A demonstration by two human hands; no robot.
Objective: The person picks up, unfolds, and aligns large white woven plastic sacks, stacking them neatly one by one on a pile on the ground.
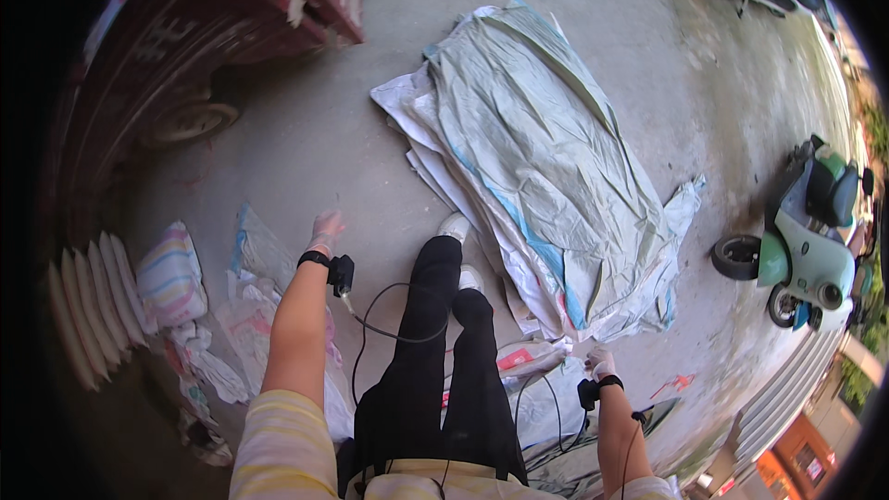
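My left hand [326, 230], in a thin clear glove, is held over the bare concrete to the left of my legs, with nothing visible in it. My right hand [599, 362], also gloved, is low on the right beside the near end of a pile of flattened woven plastic sacks [535, 160]. Its fingers look curled, and whether they pinch anything is unclear. The top sack is wrinkled and grey-green with blue edges; white sacks stick out underneath. More white sacks with red print [517, 359] lie beside my legs.
A dark red truck body [173, 35] with a wheel [191, 121] stands at upper left. Several filled sacks [97, 305] and a striped bundle [173, 274] line the left. Scooters [806, 243] are parked on the right. Cables [361, 347] hang from my wrist devices.
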